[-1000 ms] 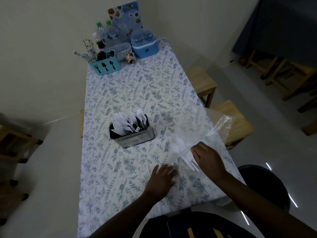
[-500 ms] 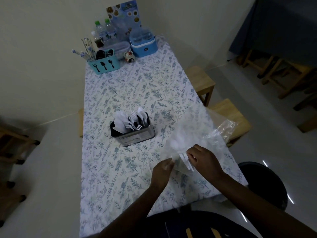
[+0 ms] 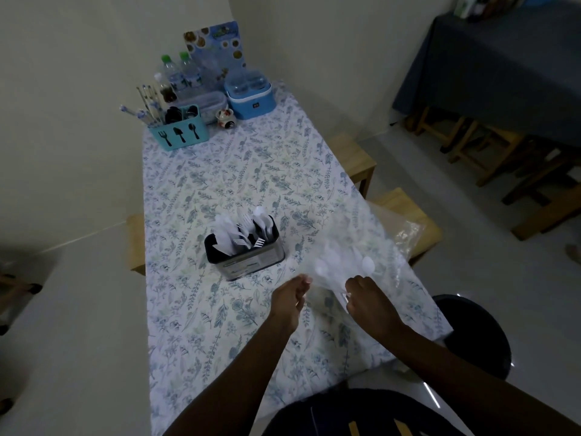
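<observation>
1. 1 view only: head-worn wide-angle camera, above the near short end of the table (image 3: pixel 220 184).
2. Faces forward and steeply down, along the table's length toward the far wall corner.
3. Nearest: left hand (image 3: pixel 287 298), right hand (image 3: pixel 369 302), plastic bag (image 3: pixel 377 243), low centre; forearms enter from bottom edge.

Floral table (image 3: pixel 220 184) carries cutlery tin (image 3: pixel 248 262), teal caddy (image 3: pixel 179 133), blue cooler (image 3: pixel 250 99).

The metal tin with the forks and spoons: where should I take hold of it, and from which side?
Come from the right, level with the table, and clasp the tin low on its walls. It stands upright and cutlery sticks out of its open top, blocking a hold from above.
</observation>
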A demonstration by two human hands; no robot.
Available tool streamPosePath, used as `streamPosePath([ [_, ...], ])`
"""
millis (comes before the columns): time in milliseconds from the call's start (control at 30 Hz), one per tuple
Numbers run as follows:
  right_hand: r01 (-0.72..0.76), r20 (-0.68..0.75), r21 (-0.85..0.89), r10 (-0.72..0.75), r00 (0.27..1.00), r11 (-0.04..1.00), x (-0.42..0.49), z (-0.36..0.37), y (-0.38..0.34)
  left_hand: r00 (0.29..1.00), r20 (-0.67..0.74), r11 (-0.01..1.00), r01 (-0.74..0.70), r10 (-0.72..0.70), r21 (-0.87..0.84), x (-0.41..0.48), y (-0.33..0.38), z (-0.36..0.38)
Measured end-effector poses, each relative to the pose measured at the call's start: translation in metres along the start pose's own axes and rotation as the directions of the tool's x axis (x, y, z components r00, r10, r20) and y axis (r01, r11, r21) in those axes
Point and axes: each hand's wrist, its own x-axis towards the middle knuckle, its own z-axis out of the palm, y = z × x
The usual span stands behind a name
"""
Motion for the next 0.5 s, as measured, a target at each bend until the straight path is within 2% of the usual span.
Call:
streamPosePath([
  [67, 0.014, 0.045, -0.061, -0.011, 0.999, 0.998, 0.001, 0.004, -0.002, 0.999, 0.016, 0.999, 0.028, -0.028, -0.033, 0.002, 0.004, -0.002],
  [167, 0.012, 0.015, -0.097, -0.011, 1.000, 0.995, 0.000, 0.005, -0.005, 0.993, 0.099, 0.995, 0.066, -0.059, -0.072, 0.011, 0.005, -0.007],
  [300, -0.073, -0.118, 0.081, 0.082, 0.990, 0.994, 0.000, 0.012, -0.015, 0.972, 0.215, 0.995, 0.093, -0.097, 0.028, 0.018, 0.004, -0.010],
  [400, -0.168, -0.065, 0.244, 0.189, 0.980, 0.955, -0.001, 0.011, -0.024, 0.964, 0.253, 0.996, 0.063, -0.077, 0.062, 0.015, 0.004, -0.008],
  [467, -0.296, -0.013, 0.411, 0.330, 0.944, 0.862, 0.001, 0.001, -0.028, 0.966, 0.250, 0.996, 0.059, -0.073, 0.062, 0.015, 0.005, -0.008],
  [500, -0.315, 0.000, 0.463, 0.356, 0.935, 0.829, 0.003, -0.004, -0.028, 0.966, 0.248, 0.996, 0.060, -0.074, 0.066, 0.014, 0.007, -0.007],
])
